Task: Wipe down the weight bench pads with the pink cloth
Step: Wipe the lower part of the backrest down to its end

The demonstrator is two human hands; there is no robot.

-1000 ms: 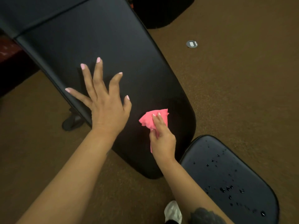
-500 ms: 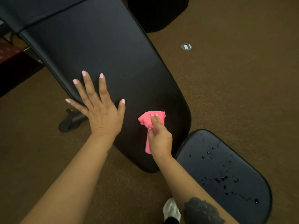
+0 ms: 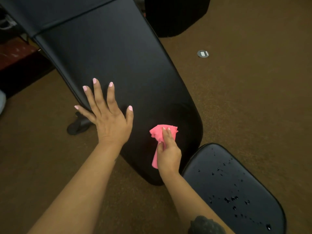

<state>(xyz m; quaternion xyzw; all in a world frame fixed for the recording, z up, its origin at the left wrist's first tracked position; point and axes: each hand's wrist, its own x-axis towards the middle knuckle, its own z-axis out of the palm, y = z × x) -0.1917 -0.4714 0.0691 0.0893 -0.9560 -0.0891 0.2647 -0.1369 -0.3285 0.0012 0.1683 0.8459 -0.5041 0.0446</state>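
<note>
The long black back pad [image 3: 118, 61] of the bench slants from the upper left down to the centre. My right hand [image 3: 167, 149] grips the bunched pink cloth [image 3: 157, 134] and presses it on the pad's lower end. My left hand [image 3: 108, 115] lies flat with spread fingers on the pad's left edge. The smaller black seat pad [image 3: 236, 191] sits at the lower right, dotted with several liquid drops.
Brown carpet [image 3: 253, 98] surrounds the bench. A round metal floor plate [image 3: 203, 53] lies to the right. A black object [image 3: 175, 16] stands at the top behind the pad. A black bench foot [image 3: 77, 125] shows under the pad's left edge.
My left hand has slid down the pad toward its lower left edge, fingers now closer together. My right hand with the cloth stays on the pad's lower end, shifting only slightly.
</note>
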